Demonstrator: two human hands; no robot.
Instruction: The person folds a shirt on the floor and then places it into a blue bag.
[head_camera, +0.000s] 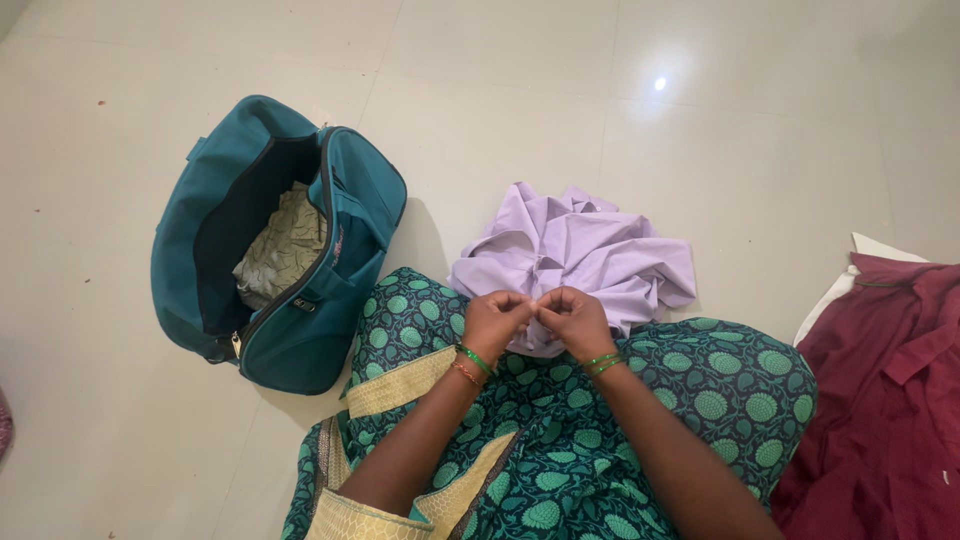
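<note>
A pale, glossy tiled floor (620, 90) filled the view, with a small bright light reflection caught on it near the top. At the middle of the scene a crumpled lilac shirt (590, 255) was heaped on the floor just beyond the person's lap, its near edge drawn up onto the knees. That edge was pinched by both hands: the left hand (494, 322) and the right hand (574, 320) were brought together until their fingertips met, each curled tight with the fingers pressed on a small fold of the lilac cloth between them. What exactly lay under the fingertips could not be made out. Thin green bangles (478, 360) were worn on both wrists. The lap beneath the hands was covered by a dark green printed garment (700, 390) with round teal motifs and a pale gold border. To the left of the lap, touching the garment's edge, a teal duffel bag (355, 200) was set on the floor with its zip opened wide, and 1 folded grey patterned cloth (285, 250) was seen inside it. At the right edge a maroon shirt (890, 400) was spread on the floor, partly over a white cloth (835, 290).
</note>
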